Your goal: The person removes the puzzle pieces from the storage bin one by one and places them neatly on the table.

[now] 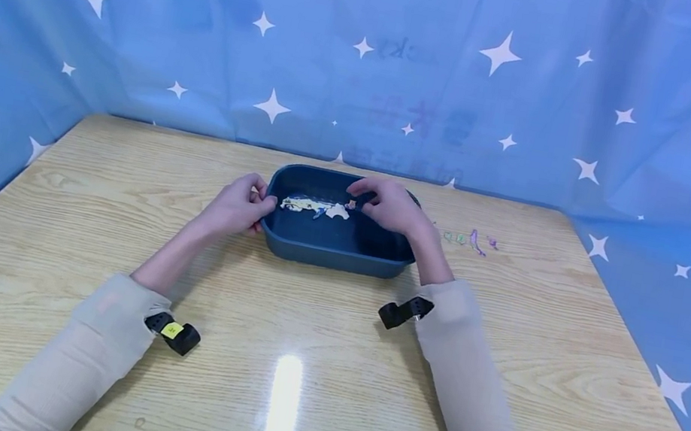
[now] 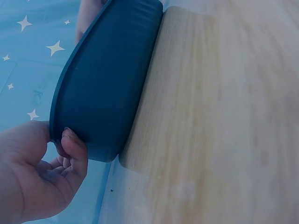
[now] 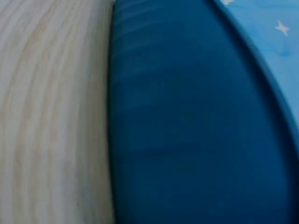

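Note:
A dark blue rectangular bin (image 1: 331,259) stands on the table. My left hand (image 1: 240,205) pinches its left rim, thumb on top and fingers curled beneath, as the left wrist view also shows. Reaching in over the bin's right side is my right hand (image 1: 393,207), its thumb and forefinger spread apart. Just beside those fingertips is a small orange-pink piece (image 1: 351,204), too small to name. Flat whitish pieces (image 1: 338,211) with some yellow and blue lie in a row inside the bin. The right wrist view shows only the bin's outer wall (image 3: 187,116), with the hand out of sight.
To the right of the bin, several small green and purple pieces (image 1: 474,242) lie in a row on the wooden table (image 1: 206,390). A blue curtain (image 1: 222,50) with white stars hangs behind and at both sides. Light glares off the table's front middle.

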Demonstrator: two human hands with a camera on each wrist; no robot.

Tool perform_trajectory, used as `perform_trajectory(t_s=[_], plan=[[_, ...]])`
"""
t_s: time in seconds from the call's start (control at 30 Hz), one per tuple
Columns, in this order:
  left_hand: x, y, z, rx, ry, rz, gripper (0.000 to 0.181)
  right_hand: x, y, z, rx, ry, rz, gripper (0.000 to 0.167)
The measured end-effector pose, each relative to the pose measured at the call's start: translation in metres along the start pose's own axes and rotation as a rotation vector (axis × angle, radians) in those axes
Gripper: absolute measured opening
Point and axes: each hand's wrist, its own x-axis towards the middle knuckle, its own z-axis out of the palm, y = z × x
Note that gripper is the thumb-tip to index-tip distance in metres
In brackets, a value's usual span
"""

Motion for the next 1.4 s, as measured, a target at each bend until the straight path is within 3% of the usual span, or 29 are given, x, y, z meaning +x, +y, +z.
perform_trajectory(t_s=[0.23, 0.63, 0.77, 0.93, 1.4], plan=[[0.001, 0.001, 0.001, -0.006, 0.000, 0.011, 0.017, 0.003, 0.003, 0.010, -0.100, -0.030, 0.064, 0.036], [0.000, 0.000, 0.000, -0.007, 0.000, -0.002, 0.016, 0.004, 0.009, 0.018, -0.042, -0.030, 0.160, 0.015], [0.000, -0.001, 0.000, -0.001, -0.001, -0.006, 0.016, 0.003, 0.009, 0.018, -0.042, -0.038, 0.172, 0.009], [0.000, 0.000, 0.001, -0.006, -0.004, 0.001, 0.016, 0.002, 0.009, 0.016, -0.037, -0.029, 0.186, 0.013], [0.000, 0.001, 0.001, -0.003, -0.001, -0.003, 0.016, 0.003, 0.010, 0.016, 0.017, -0.012, 0.149, 0.014]])
